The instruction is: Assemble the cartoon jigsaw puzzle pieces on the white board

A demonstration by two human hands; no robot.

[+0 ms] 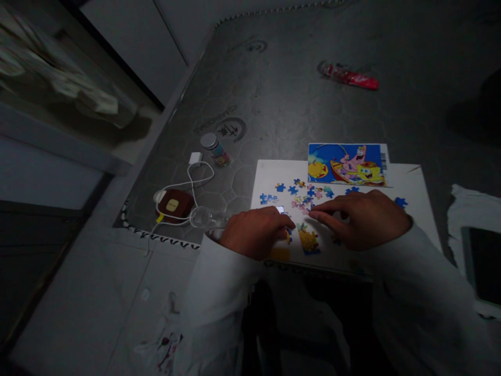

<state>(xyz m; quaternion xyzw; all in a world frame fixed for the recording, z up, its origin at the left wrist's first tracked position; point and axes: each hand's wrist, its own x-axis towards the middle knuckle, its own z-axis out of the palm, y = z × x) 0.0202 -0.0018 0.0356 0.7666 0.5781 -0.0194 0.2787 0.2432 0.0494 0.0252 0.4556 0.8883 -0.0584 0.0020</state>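
A white board (pixel 407 180) lies on a dark mat, with several loose jigsaw pieces (pixel 297 196) scattered on it and a joined yellow-and-blue patch (pixel 309 240) near its front edge. A cartoon reference picture (pixel 346 164) rests at the board's far edge. My left hand (pixel 254 230) lies knuckles up on the board's left front part, fingers curled over pieces; what they hold is hidden. My right hand (pixel 362 216) lies flat, fingers stretched left, tips on the pieces beside the joined patch. Both arms wear white sleeves.
Left of the board are a small jar with a metal lid (pixel 214 149), a white charger plug (pixel 194 157) with a cable, a dark red box (pixel 174 206) and a clear glass object (pixel 203 216). A red wrapper (pixel 352 78) lies far back. A tablet (pixel 483 261) sits at the right.
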